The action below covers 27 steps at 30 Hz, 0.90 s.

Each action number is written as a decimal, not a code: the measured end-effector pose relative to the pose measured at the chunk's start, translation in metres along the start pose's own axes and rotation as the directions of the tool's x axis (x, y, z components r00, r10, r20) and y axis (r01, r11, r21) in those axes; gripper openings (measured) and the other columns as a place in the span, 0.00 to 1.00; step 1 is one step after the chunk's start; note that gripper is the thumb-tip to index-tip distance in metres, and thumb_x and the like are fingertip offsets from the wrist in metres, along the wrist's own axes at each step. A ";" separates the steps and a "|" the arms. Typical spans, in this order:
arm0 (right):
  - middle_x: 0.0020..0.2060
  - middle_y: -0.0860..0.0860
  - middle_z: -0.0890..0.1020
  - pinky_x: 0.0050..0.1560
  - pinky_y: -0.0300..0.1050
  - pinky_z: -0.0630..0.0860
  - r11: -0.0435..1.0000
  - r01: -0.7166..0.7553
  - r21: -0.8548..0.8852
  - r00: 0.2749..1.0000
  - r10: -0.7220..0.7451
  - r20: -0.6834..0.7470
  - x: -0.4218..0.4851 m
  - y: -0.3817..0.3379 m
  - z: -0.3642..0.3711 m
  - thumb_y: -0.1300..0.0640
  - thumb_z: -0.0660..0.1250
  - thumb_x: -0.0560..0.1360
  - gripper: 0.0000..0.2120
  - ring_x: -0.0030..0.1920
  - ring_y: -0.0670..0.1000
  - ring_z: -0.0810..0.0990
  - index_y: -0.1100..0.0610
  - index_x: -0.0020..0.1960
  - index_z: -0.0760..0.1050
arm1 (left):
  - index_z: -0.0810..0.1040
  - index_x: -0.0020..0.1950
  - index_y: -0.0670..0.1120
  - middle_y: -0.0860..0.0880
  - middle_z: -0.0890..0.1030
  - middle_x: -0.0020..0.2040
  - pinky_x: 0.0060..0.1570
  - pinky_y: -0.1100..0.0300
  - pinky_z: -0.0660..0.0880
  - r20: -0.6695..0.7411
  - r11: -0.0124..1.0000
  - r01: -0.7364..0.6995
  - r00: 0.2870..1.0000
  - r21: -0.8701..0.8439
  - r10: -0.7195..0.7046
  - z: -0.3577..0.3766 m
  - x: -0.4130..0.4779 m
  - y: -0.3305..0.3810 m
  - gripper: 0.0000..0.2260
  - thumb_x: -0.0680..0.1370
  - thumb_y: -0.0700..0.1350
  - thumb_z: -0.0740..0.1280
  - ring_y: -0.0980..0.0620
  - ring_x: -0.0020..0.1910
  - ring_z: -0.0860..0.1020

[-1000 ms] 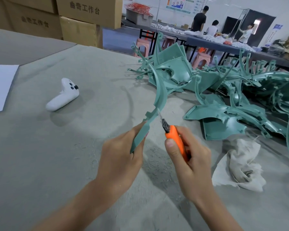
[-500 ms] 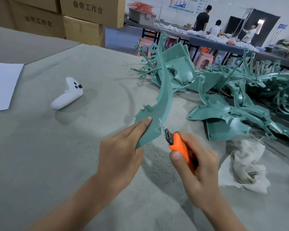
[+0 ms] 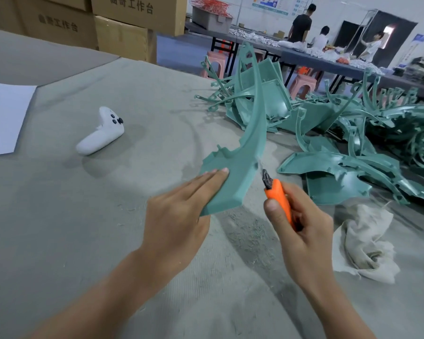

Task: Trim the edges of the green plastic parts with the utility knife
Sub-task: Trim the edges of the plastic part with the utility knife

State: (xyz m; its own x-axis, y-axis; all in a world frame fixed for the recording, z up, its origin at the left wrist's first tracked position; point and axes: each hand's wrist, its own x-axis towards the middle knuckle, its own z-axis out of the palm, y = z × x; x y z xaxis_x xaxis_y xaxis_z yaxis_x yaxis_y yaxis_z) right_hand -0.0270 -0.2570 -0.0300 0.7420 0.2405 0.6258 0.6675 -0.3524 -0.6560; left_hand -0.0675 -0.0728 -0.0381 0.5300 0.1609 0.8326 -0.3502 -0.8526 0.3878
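Note:
My left hand (image 3: pixel 179 216) holds up a long curved green plastic part (image 3: pixel 242 165) by its wide lower end, fingers laid straight on its upper face, thumb hidden beneath. The part arcs up and away over the table. My right hand (image 3: pixel 306 238) grips an orange utility knife (image 3: pixel 279 199), thumb on the handle. Its short blade points up at the part's right edge, touching or nearly touching it. A pile of similar green plastic parts (image 3: pixel 348 143) lies at the right and far side of the table.
The grey felt table (image 3: pixel 59 228) carries plastic shavings near my hands. A crumpled white cloth (image 3: pixel 367 245) lies at the right. A white controller (image 3: pixel 101 133) and a paper sheet (image 3: pixel 3 118) sit at the left. Cardboard boxes (image 3: pixel 123 33) stand behind; people work at a far bench.
My left hand has turned the green part so its broad face shows, and its fingers now lie flat on it. The knife has stayed by the part's right edge.

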 end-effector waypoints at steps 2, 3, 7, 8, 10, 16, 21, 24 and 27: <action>0.30 0.45 0.70 0.30 0.34 0.60 1.000 -0.002 0.012 1.000 0.002 0.013 0.000 0.000 -0.001 0.40 0.63 0.78 0.14 0.28 0.43 0.65 0.50 0.52 0.78 | 0.80 0.61 0.45 0.56 0.80 0.54 0.51 0.69 0.71 0.023 1.000 0.031 0.999 -0.001 -0.031 0.001 0.000 0.001 0.25 0.67 0.37 0.57 0.55 0.55 0.76; 0.31 0.46 0.70 0.30 0.34 0.61 0.999 0.023 0.029 0.999 -0.025 0.040 -0.001 -0.002 -0.001 0.40 0.62 0.79 0.15 0.28 0.44 0.66 0.50 0.52 0.77 | 0.81 0.61 0.45 0.54 0.82 0.53 0.49 0.70 0.71 0.028 0.998 0.058 0.998 -0.002 -0.058 0.001 0.000 0.001 0.24 0.67 0.37 0.58 0.56 0.52 0.76; 0.31 0.49 0.70 0.30 0.35 0.62 0.986 0.129 0.103 0.980 -0.142 0.135 -0.006 -0.011 0.003 0.40 0.61 0.80 0.12 0.29 0.46 0.67 0.48 0.52 0.75 | 0.81 0.61 0.47 0.51 0.85 0.48 0.42 0.68 0.72 0.028 0.984 0.170 0.985 -0.045 -0.169 0.002 -0.002 0.001 0.21 0.70 0.34 0.65 0.56 0.45 0.78; 0.30 0.49 0.69 0.30 0.35 0.62 0.987 0.124 0.103 0.982 -0.137 0.133 -0.006 -0.012 0.004 0.40 0.61 0.80 0.12 0.29 0.46 0.67 0.47 0.52 0.75 | 0.81 0.61 0.47 0.51 0.85 0.47 0.41 0.68 0.72 0.037 0.982 0.183 0.983 -0.051 -0.181 0.002 -0.002 0.001 0.21 0.69 0.34 0.67 0.56 0.44 0.78; 0.30 0.49 0.69 0.30 0.34 0.61 0.991 0.102 0.087 0.987 -0.112 0.116 -0.004 -0.012 0.005 0.40 0.61 0.80 0.11 0.28 0.44 0.66 0.47 0.51 0.75 | 0.81 0.60 0.47 0.52 0.85 0.45 0.38 0.68 0.72 0.067 0.980 0.196 0.979 -0.044 -0.193 0.002 -0.002 0.000 0.20 0.69 0.34 0.69 0.56 0.41 0.77; 0.29 0.49 0.69 0.30 0.31 0.60 0.996 -0.008 0.092 0.995 -0.001 0.096 -0.002 -0.009 0.008 0.44 0.64 0.79 0.09 0.28 0.42 0.65 0.49 0.50 0.77 | 0.82 0.60 0.48 0.52 0.84 0.37 0.37 0.69 0.67 0.125 0.974 0.225 0.966 0.021 -0.226 0.001 0.000 0.002 0.19 0.70 0.36 0.70 0.54 0.39 0.74; 0.32 0.52 0.72 0.27 0.44 0.65 0.994 -0.087 0.072 0.996 0.084 0.039 0.005 -0.004 0.007 0.41 0.62 0.78 0.11 0.27 0.47 0.66 0.47 0.50 0.77 | 0.83 0.58 0.45 0.57 0.74 0.30 0.35 0.81 0.61 0.124 0.984 0.177 0.977 -0.029 -0.172 0.001 -0.003 0.005 0.20 0.68 0.33 0.70 0.63 0.33 0.65; 0.32 0.50 0.72 0.28 0.37 0.63 0.997 -0.075 0.032 0.997 0.074 0.019 0.007 0.001 0.004 0.40 0.62 0.79 0.12 0.27 0.44 0.67 0.47 0.50 0.77 | 0.83 0.58 0.45 0.54 0.74 0.28 0.35 0.84 0.59 0.132 0.984 0.170 0.978 -0.051 -0.163 0.003 -0.005 0.006 0.20 0.67 0.32 0.70 0.64 0.33 0.64; 0.32 0.49 0.73 0.27 0.35 0.63 0.998 -0.065 -0.004 0.998 0.065 0.000 0.009 0.004 0.006 0.39 0.61 0.79 0.11 0.27 0.44 0.68 0.45 0.50 0.77 | 0.83 0.58 0.45 0.47 0.78 0.31 0.36 0.85 0.59 0.131 0.987 0.153 0.981 -0.045 -0.146 0.003 -0.006 0.005 0.20 0.68 0.32 0.70 0.62 0.33 0.66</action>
State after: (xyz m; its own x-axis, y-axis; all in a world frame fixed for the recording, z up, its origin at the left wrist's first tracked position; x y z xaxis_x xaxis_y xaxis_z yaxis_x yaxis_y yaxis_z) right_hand -0.0174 -0.2504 -0.0294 0.7837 0.2173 0.5819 0.6178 -0.3704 -0.6937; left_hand -0.0700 -0.0797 -0.0419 0.6718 0.2176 0.7080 -0.2994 -0.7945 0.5283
